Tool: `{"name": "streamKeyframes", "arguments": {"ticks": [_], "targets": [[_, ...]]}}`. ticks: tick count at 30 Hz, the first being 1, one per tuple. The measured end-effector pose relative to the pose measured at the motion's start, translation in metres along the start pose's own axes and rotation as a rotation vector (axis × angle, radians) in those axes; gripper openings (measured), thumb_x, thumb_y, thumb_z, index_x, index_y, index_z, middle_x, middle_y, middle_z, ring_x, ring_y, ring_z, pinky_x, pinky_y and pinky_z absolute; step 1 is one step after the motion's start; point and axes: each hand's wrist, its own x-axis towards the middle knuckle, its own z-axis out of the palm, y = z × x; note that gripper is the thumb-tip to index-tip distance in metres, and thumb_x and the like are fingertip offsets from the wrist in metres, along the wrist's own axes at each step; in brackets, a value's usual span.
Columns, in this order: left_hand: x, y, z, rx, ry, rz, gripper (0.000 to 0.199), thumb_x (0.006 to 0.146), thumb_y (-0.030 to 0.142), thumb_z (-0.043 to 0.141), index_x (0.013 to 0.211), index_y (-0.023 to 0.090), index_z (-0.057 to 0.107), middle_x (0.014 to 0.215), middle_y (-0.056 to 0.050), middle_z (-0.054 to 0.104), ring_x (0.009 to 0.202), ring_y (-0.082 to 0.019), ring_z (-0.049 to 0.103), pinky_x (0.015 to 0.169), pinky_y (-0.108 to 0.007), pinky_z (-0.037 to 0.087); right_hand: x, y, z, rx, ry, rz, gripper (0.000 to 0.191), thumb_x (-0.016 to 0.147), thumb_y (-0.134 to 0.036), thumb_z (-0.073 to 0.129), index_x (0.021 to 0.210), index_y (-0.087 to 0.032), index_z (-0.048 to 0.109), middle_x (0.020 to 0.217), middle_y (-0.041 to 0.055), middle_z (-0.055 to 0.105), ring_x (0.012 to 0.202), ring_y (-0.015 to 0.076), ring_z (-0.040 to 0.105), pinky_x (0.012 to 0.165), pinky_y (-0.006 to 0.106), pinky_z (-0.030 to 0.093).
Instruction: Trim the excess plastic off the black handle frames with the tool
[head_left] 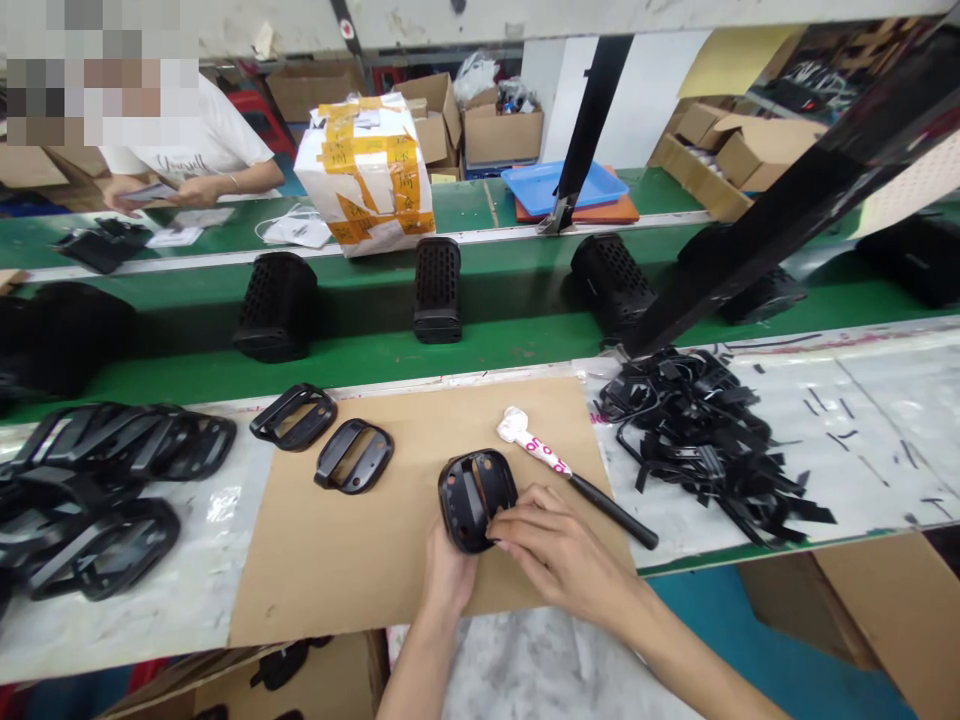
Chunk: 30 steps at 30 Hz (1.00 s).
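Observation:
A black plastic frame part (474,494) stands tilted on the brown cardboard sheet (337,570). My left hand (448,572) grips it from below. My right hand (559,545) rests its fingertips on the part's right edge. A tool with a black handle and a white taped tip (570,476) lies on the cardboard just right of the part. Two more black frame parts (294,416) (354,455) lie flat on the cardboard to the left.
A heap of black plastic strips (705,440) lies at the right, a stack of black frames (97,490) at the left. Black perforated housings (438,288) stand on the green conveyor (510,340). Across it, another person (187,170) works near a taped box (369,172).

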Motion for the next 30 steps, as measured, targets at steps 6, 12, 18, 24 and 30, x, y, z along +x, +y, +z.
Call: {"name": "streamKeyframes", "arguments": {"ticks": [6,12,18,24,30], "targets": [[-0.003,0.007,0.005,-0.089,-0.024,-0.136,0.034,0.071,0.042,0.08,0.087,0.012,0.08,0.088,-0.009,0.077,0.078,-0.023,0.07,0.073,-0.034,0.057,-0.003,-0.001,-0.003,-0.02,-0.04,0.11,0.029,0.103,-0.02,0.054,0.122,-0.028,0.074,0.11,0.0088,0.06,0.107,0.0244,0.056,0.091,0.04,0.052],[-0.006,0.012,0.0,-0.04,-0.218,-0.086,0.04,0.064,0.045,0.092,0.079,0.014,0.072,0.067,-0.001,0.065,0.056,-0.012,0.055,0.055,-0.023,0.046,0.004,-0.007,-0.019,0.105,-0.168,0.13,0.029,0.095,-0.019,0.067,0.12,-0.031,0.077,0.108,0.0047,0.069,0.109,0.0239,0.062,0.098,0.04,0.05],[-0.009,0.013,-0.001,0.067,0.036,0.028,0.049,0.071,0.041,0.09,0.114,0.022,0.075,0.107,-0.004,0.076,0.104,-0.021,0.071,0.085,-0.025,0.055,0.002,0.001,-0.021,0.3,0.192,0.186,0.021,0.098,-0.032,0.066,0.117,-0.025,0.073,0.116,0.0092,0.068,0.114,0.0251,0.064,0.1,0.04,0.053],[-0.028,0.003,0.011,0.176,-0.07,0.026,0.049,0.076,0.042,0.087,0.12,0.023,0.075,0.128,-0.007,0.073,0.125,-0.028,0.064,0.097,-0.027,0.052,-0.003,0.004,0.009,0.343,0.209,0.209,0.108,0.083,-0.065,0.076,0.165,-0.025,0.018,0.169,0.0174,0.025,0.158,0.0372,0.023,0.126,0.058,0.029],[-0.025,0.015,0.015,0.035,-0.262,-0.115,0.048,0.077,0.056,0.084,0.102,0.016,0.075,0.101,-0.008,0.074,0.104,-0.027,0.067,0.093,-0.033,0.052,-0.001,0.002,0.008,0.411,0.211,0.212,0.086,0.086,-0.05,0.077,0.157,-0.027,0.034,0.162,0.0144,0.037,0.154,0.0334,0.032,0.127,0.053,0.027]]}}
